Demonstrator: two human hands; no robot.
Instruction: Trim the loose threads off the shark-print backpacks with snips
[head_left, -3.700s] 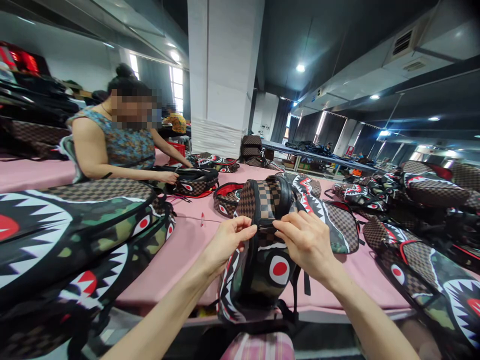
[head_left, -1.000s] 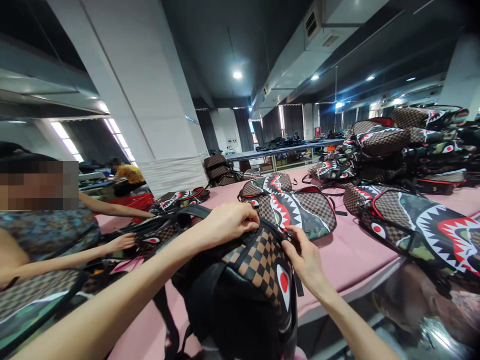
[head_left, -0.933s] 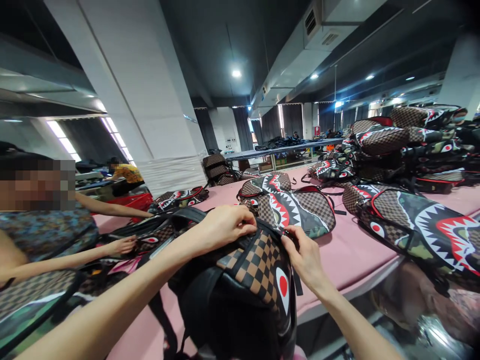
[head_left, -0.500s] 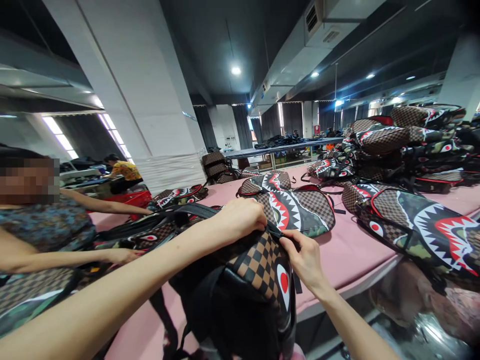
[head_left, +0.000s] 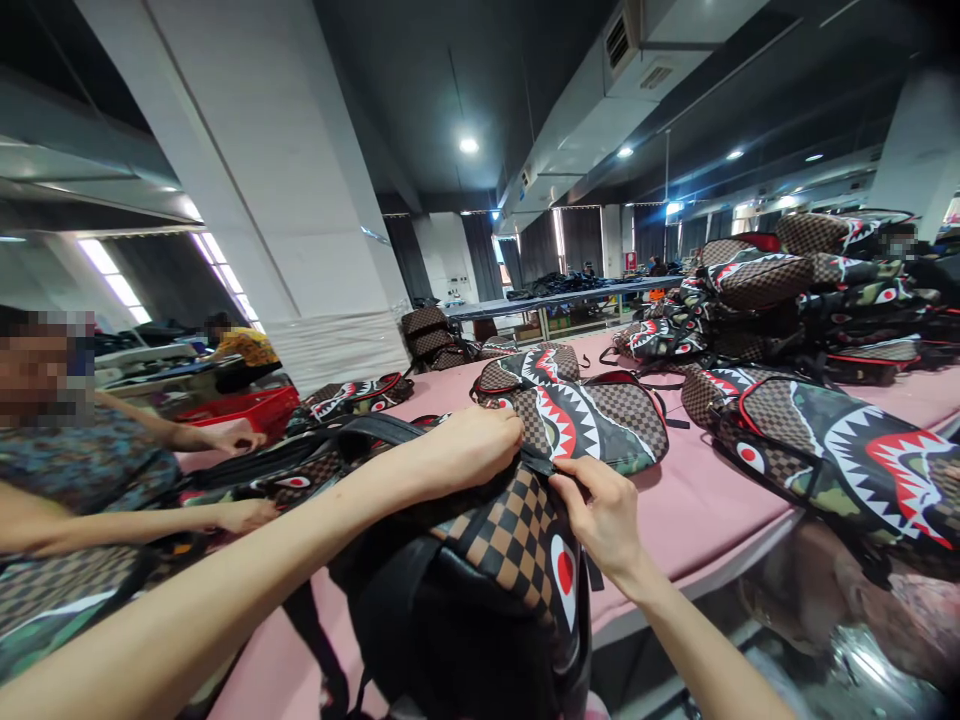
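In front of me a backpack (head_left: 517,545) with brown-and-black checks and a red-and-white eye patch stands tilted on the pink table, its black padded back towards me. My left hand (head_left: 487,440) is closed on the black zipper edge at its top. Close by on the right, my right hand (head_left: 604,510) pinches the same black edge between thumb and fingers. What lies inside the left fist is hidden. Just beyond my hands, another backpack (head_left: 600,425) with a shark-mouth print lies flat.
A large shark-print backpack (head_left: 825,450) lies at the right, with a pile of backpacks (head_left: 757,280) behind it. On the left a co-worker (head_left: 82,460) handles more bags beside a red crate (head_left: 255,410). A white pillar (head_left: 247,180) rises beyond the pink table (head_left: 697,510).
My hands stay on the backpack's top edge, shifting slightly left in view with the bag. The co-worker's far hand has lifted off the bags.
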